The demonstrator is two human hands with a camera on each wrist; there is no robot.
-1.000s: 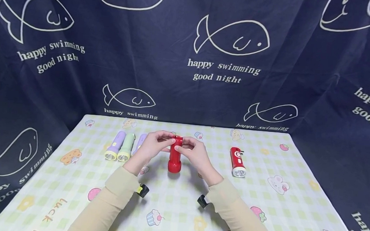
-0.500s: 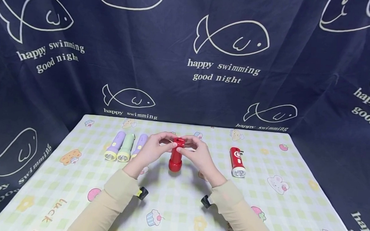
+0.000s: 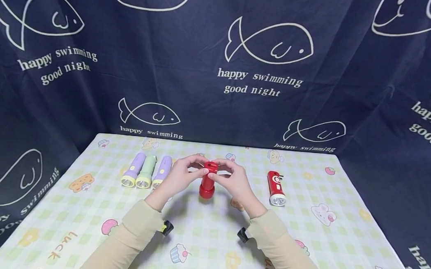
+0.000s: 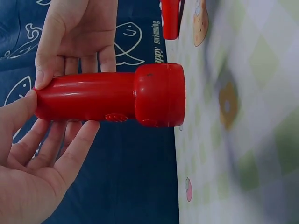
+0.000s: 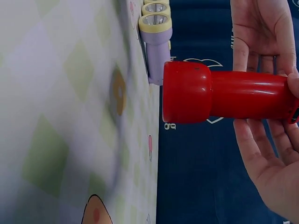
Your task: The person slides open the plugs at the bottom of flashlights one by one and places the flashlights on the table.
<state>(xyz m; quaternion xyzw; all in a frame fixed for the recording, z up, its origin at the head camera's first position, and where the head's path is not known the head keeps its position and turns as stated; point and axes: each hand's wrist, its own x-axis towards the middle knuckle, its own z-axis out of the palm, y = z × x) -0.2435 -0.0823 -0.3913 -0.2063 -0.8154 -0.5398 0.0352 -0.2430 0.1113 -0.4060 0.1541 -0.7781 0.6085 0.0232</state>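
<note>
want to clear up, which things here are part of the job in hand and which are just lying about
In the job:
held red flashlight
left hand's fingers and right hand's fingers, holding it

Apparently just lying about:
leftmost purple flashlight
green flashlight
second purple flashlight
white-rimmed red flashlight

The red flashlight [image 3: 207, 187] is hanging head-down above the patterned tablecloth [image 3: 208, 249], leaving a low gap beneath it. The left hand [image 3: 184, 173] and the right hand [image 3: 235, 180] are blocking its two sides. Beyond the left hand, a purple flashlight [image 3: 134, 168], a green flashlight [image 3: 147, 171] and a second purple flashlight [image 3: 164, 168] are lying tightly side by side, forming a barrier. A wide lane is running between the right hand and a red-and-white flashlight [image 3: 276, 185], whose prongs are jutting rightward. Another passage is opening between the sleeves [image 3: 131, 232], while the dark blue curtain [image 3: 201, 121] is bounding the far side.
</note>
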